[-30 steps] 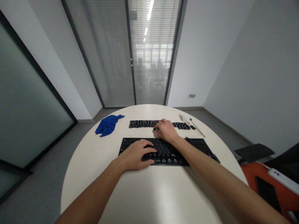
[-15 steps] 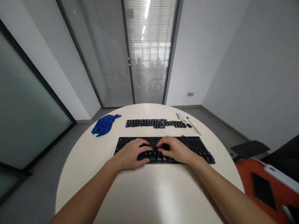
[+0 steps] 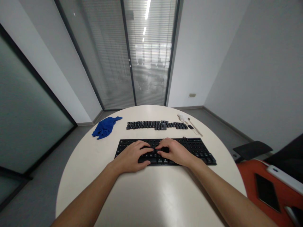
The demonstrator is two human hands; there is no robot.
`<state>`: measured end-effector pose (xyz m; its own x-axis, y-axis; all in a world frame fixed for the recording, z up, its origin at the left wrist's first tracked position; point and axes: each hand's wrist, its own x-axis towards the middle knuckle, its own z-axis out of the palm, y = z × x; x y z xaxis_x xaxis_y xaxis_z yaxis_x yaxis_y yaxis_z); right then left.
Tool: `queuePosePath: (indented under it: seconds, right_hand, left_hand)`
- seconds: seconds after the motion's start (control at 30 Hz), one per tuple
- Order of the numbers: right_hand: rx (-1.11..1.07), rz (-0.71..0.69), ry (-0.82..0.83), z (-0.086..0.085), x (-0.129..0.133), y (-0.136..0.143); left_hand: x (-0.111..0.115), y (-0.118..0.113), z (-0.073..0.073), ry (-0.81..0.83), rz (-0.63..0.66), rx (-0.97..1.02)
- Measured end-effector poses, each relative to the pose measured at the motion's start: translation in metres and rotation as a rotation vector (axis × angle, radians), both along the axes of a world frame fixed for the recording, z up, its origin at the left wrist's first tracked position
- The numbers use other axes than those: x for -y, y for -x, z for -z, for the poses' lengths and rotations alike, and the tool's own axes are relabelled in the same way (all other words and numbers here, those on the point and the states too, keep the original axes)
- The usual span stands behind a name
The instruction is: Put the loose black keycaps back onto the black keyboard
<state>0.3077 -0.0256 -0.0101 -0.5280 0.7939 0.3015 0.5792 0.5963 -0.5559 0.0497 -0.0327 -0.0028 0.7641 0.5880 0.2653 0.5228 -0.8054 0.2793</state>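
A black keyboard (image 3: 198, 147) lies on the round table, with keycaps on some rows and bare key positions on others. My left hand (image 3: 133, 156) rests on its left half, fingers spread and thumb near the front edge, holding nothing. Over the keyboard's middle is my right hand (image 3: 175, 152), its thumb and forefinger brought together in a pinch around a small black keycap (image 3: 157, 150). The tips sit right at the keys, so the keycap is mostly hidden. Behind the keyboard, loose black keycaps (image 3: 142, 125) stand in rows.
A crumpled blue cloth (image 3: 106, 127) lies at the table's left. White crumpled material (image 3: 182, 118), a thin stick (image 3: 196, 127) and a small black piece (image 3: 190, 127) lie at the back right. Beside the table, an orange chair seat (image 3: 251, 183) carries a phone (image 3: 267, 192) and a white power strip (image 3: 285, 178).
My right hand has shifted very slightly left, with thumb and forefinger still at the same part of the keyboard. My left hand stays in place; the view has moved a little.
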Motion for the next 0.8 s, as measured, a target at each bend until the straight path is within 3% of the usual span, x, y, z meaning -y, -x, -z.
queuePosePath:
  seconds: [0.8]
  right_hand:
    - [0.017, -0.041, -0.026, -0.0001, -0.0042, -0.0080]
  left_hand:
    - [0.0018, -0.0017, 0.0027, -0.026, 0.024, -0.054]
